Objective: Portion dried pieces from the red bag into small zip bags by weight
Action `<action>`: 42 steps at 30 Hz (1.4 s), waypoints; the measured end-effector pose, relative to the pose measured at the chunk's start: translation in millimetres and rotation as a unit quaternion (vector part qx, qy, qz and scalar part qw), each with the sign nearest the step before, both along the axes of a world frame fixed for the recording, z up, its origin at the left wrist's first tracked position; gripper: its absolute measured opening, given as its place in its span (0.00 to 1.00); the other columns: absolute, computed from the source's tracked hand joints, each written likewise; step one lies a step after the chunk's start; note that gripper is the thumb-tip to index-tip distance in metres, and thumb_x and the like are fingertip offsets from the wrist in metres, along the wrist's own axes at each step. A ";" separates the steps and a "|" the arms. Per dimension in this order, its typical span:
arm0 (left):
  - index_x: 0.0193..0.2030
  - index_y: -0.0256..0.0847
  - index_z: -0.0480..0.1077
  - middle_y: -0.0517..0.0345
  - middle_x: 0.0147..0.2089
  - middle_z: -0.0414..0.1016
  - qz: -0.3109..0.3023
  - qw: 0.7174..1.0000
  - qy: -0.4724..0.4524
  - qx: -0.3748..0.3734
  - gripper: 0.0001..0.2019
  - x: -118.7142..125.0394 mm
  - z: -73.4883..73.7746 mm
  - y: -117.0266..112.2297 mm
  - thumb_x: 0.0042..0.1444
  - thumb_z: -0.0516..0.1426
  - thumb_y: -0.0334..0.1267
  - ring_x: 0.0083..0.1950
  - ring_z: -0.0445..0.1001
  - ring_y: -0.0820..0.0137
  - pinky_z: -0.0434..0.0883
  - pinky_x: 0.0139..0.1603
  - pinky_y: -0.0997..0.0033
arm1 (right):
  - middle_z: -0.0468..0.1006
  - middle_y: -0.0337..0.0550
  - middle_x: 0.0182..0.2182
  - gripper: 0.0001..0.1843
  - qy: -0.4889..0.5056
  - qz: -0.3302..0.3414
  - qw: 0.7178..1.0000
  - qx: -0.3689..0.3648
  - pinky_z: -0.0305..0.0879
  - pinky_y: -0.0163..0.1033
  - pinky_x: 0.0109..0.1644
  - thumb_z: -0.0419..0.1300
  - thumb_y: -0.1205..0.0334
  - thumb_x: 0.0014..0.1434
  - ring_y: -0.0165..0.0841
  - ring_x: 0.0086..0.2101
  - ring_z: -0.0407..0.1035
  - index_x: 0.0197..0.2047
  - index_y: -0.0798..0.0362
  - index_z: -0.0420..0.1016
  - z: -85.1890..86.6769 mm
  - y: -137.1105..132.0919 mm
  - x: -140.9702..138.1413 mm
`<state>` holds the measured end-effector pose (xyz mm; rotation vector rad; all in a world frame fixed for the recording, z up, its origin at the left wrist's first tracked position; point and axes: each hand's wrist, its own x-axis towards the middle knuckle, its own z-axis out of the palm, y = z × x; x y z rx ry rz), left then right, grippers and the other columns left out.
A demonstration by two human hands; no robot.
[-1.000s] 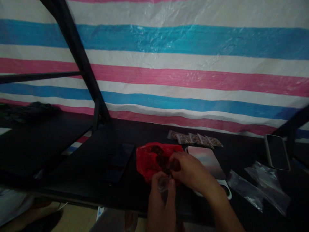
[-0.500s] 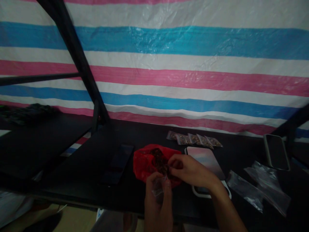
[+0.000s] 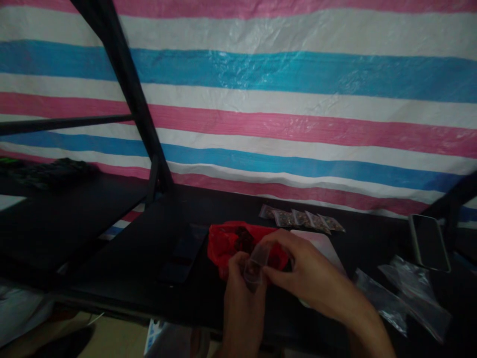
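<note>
A striped tarp (image 3: 261, 74) in pink, blue and white is hanging across the whole back of the scene, with a black slanting pole (image 3: 126, 84) crossing in front of it at the left. Below it a black table (image 3: 156, 248) is carrying everything else. Near the middle of the table a red plastic bag (image 3: 223, 241) is lying open, showing dark bits inside (too dim to say what they are). Just in front of it the person's 2 hands are meeting: the right hand (image 3: 301, 271) is pinching the upper edge of a small clear pouch (image 3: 257, 263), while the left hand (image 3: 242, 298) is gripping its lower part, so the pouch is standing tilted between them, above the table's near edge. At the right, empty clear bags (image 3: 402, 291) are lying beside a phone (image 3: 428, 241). A dark phone (image 3: 184, 251) is resting left of the red bag. Behind the hands, 5 small filled packets (image 3: 301, 220) are lying in a row.
</note>
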<state>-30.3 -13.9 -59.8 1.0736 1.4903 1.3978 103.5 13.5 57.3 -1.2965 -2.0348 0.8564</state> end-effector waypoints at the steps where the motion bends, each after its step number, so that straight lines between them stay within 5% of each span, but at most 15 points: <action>1: 0.55 0.44 0.64 0.48 0.51 0.80 0.000 1.000 -0.001 0.007 0.21 -0.2 0.3 0.4 0.57 0.60 0.47 0.50 0.82 0.57 0.76 0.53 0.54 | 0.84 0.38 0.48 0.18 -0.014 0.001 1.000 0.016 0.70 0.42 0.55 0.65 0.73 0.57 0.37 0.49 0.76 0.48 0.44 0.82 -0.7 -2.3 -3.4; 10: 0.54 0.43 0.65 0.48 0.50 0.80 0.015 1.000 0.009 0.025 0.20 -2.6 2.0 -4.2 0.59 0.60 0.49 0.47 0.82 0.58 0.77 0.48 0.54 | 0.81 0.40 0.53 0.19 -0.047 -0.027 0.993 0.100 0.67 0.44 0.60 0.65 0.71 0.62 0.38 0.53 0.75 0.54 0.43 0.79 -8.6 0.2 -7.2; 15: 0.52 0.44 0.66 0.54 0.45 0.77 0.096 0.994 0.040 0.026 0.21 -13.2 6.5 -9.9 0.58 0.61 0.54 0.42 0.79 0.60 0.76 0.46 0.54 | 0.81 0.45 0.50 0.12 -0.158 -0.095 0.981 0.053 0.68 0.44 0.54 0.64 0.66 0.66 0.41 0.49 0.77 0.52 0.48 0.80 -26.2 20.3 -16.3; 21: 0.53 0.45 0.66 0.54 0.48 0.74 0.167 0.985 0.048 -0.001 0.24 -35.5 7.5 -2.3 0.55 0.63 0.54 0.46 0.77 0.60 0.75 0.48 0.54 | 0.79 0.48 0.53 0.16 -0.273 -0.120 0.953 0.056 0.66 0.46 0.55 0.62 0.67 0.65 0.45 0.55 0.74 0.55 0.48 0.79 -50.1 34.0 -34.8; 31: 0.51 0.45 0.67 0.60 0.41 0.73 0.117 0.992 -0.035 0.034 0.27 -54.9 13.0 14.5 0.41 0.63 0.34 0.36 0.76 0.68 0.75 0.34 0.70 | 0.84 0.43 0.47 0.11 -0.169 -0.118 0.978 0.042 0.66 0.44 0.53 0.65 0.64 0.63 0.42 0.48 0.77 0.49 0.46 0.82 -53.6 28.0 -40.6; 38: 0.50 0.46 0.68 0.66 0.35 0.71 0.161 0.981 -0.091 0.056 0.24 -63.9 11.4 15.2 0.43 0.65 0.37 0.25 0.71 0.75 0.69 0.23 0.77 | 0.83 0.50 0.50 0.15 -0.257 -0.122 0.959 0.019 0.64 0.48 0.57 0.64 0.66 0.61 0.47 0.53 0.75 0.51 0.49 0.81 -51.5 23.5 -48.4; 42: 0.48 0.46 0.67 0.69 0.30 0.71 0.144 0.976 -0.160 0.012 0.23 -59.7 17.6 16.4 0.42 0.64 0.39 0.19 0.65 0.78 0.64 0.17 0.80 | 0.84 0.47 0.47 0.12 -0.215 -0.135 0.967 -0.010 0.66 0.44 0.51 0.65 0.62 0.63 0.43 0.48 0.78 0.50 0.48 0.82 -56.7 26.8 -48.9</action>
